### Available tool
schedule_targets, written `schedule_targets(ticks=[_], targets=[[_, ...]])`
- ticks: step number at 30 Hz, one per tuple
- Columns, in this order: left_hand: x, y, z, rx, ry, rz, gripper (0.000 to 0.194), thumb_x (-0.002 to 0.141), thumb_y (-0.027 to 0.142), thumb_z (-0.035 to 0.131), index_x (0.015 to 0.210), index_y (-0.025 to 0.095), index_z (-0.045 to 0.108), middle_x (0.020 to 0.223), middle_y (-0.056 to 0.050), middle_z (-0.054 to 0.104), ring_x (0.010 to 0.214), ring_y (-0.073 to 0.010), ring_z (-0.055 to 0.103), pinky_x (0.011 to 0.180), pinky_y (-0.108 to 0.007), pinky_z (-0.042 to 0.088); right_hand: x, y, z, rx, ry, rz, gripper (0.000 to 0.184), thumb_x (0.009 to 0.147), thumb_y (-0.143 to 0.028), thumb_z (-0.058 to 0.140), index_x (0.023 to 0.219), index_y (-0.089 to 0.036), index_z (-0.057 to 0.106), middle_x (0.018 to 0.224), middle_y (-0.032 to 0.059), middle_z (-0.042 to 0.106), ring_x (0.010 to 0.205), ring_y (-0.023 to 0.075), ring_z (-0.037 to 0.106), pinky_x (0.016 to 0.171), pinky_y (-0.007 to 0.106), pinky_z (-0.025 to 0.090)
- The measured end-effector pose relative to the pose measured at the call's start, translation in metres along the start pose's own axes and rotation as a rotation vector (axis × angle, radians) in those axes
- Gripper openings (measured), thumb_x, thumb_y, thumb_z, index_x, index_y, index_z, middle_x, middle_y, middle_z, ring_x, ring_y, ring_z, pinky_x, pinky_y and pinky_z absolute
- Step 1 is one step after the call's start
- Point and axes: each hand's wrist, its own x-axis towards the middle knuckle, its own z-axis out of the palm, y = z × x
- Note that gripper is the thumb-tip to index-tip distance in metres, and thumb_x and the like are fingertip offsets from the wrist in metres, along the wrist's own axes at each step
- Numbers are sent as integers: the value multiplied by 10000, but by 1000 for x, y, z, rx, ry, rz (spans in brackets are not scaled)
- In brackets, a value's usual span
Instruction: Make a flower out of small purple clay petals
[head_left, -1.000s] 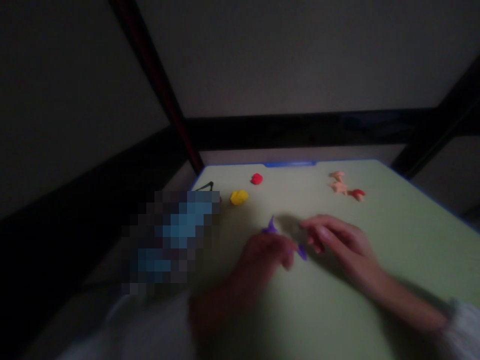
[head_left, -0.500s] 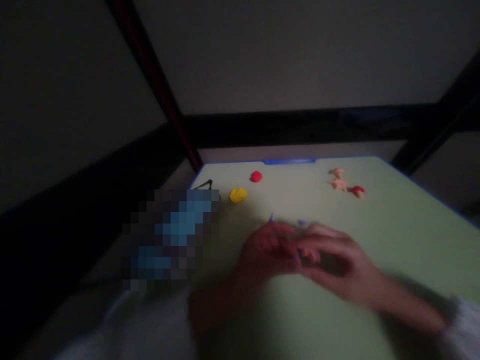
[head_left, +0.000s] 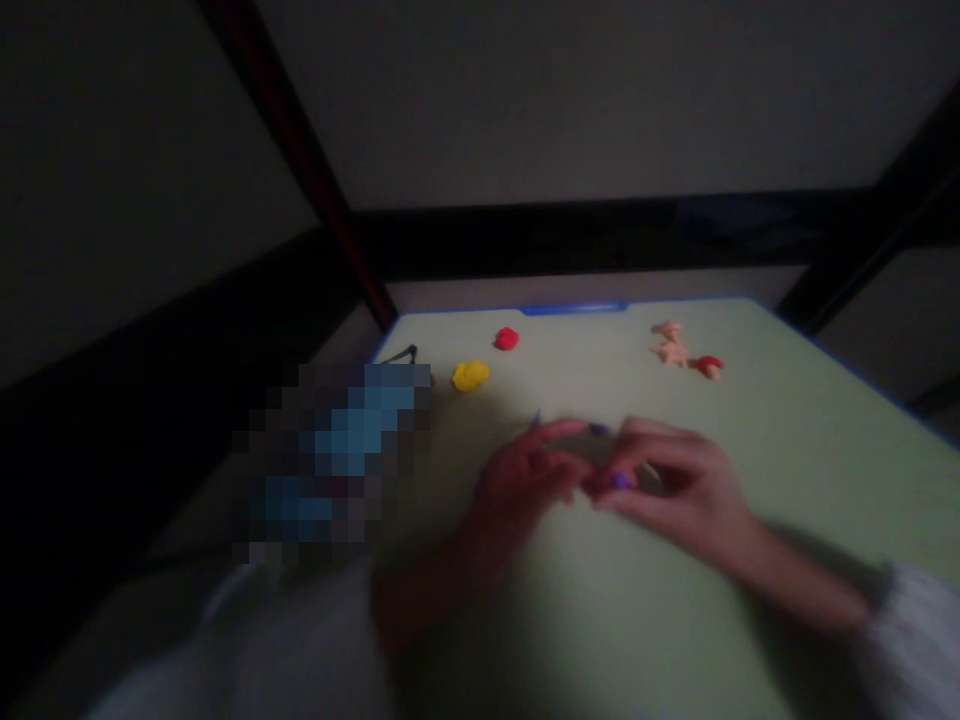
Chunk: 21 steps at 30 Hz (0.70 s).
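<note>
Between the thumb and fingers of my right hand (head_left: pixel 679 480) is a small purple lump of modelling clay (head_left: pixel 620 481), pinched closed. My left hand (head_left: pixel 525 490) is just left of it, its index finger stretched out and its other fingers bent. The left fingertips reach up close to the right ones; whether they touch the clay I cannot tell. Just beyond the hands lie a dark purple clay piece (head_left: pixel 598 430) and a pointed purple bit (head_left: pixel 537 417), the latter partly hidden by the left hand.
Further back on the pale, blue-edged table (head_left: pixel 750 420) are a yellow clay lump (head_left: pixel 470 376) and a red one (head_left: pixel 507 339). At the back right lie peach-coloured clay shapes (head_left: pixel 673 353) and a red-and-peach piece (head_left: pixel 709 367). A blurred-out bluish area (head_left: pixel 360 430) borders the left side.
The hands have drawn slightly apart at the fingertips. The purple lump now shows in my right fingers, and my left index finger has straightened. The view has tilted down a little.
</note>
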Motion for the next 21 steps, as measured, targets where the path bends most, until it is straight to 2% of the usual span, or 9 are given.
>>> schedule_targets(ticks=[3,5,8,11,14,16,18,21], targets=[[1,-1,1,-25,-2,16,490,690,431,685,1070,143,575,696,-34,675,601,-132,583,584,-252,379,2,-2,-3,-4,-78,13,247,850,-291,548,663,-179,665,579,-12,552,539,96,505,517,223,397],[2,-2,0,-38,-12,31,437,720,411,663,1057,150,571,671,-21,673,591,-129,588,576,-247,375,3,-3,-3,10,-93,37,192,858,-241,537,766,-189,696,629,-3,603,576,100,547,548,220,428],[2,-2,-1,-41,-28,48,388,748,389,638,1044,148,568,622,-3,657,575,-118,574,569,-241,368,4,-1,-2,83,-12,113,91,786,-181,627,810,-192,714,745,26,687,654,121,618,584,225,486],[1,-1,0,-28,-16,34,391,746,394,635,1041,145,573,622,-1,654,560,-112,565,560,-240,365,5,1,0,178,93,213,29,706,-186,705,734,-187,711,665,15,705,567,117,629,523,212,509],[1,1,1,-34,-6,16,421,719,413,659,1032,142,585,618,1,652,535,-107,557,552,-242,365,5,2,1,204,175,245,141,560,-190,804,602,-173,671,516,-17,648,450,94,575,443,186,488],[1,1,2,-42,4,10,417,712,405,669,1025,141,591,601,11,640,522,-102,549,551,-241,365,4,1,1,191,193,223,177,517,-190,824,569,-165,656,524,-8,642,467,101,575,454,195,497],[1,1,2,-41,8,5,399,723,393,662,1023,140,591,602,9,638,521,-102,545,548,-241,365,4,0,1,188,162,208,136,567,-203,800,619,-161,682,583,18,671,515,121,604,493,219,521],[1,0,1,-46,9,2,353,733,379,654,988,143,592,622,-2,649,521,-100,539,540,-239,364,4,-2,0,195,81,217,83,728,-209,681,793,-176,721,711,42,719,624,145,658,585,248,553]])
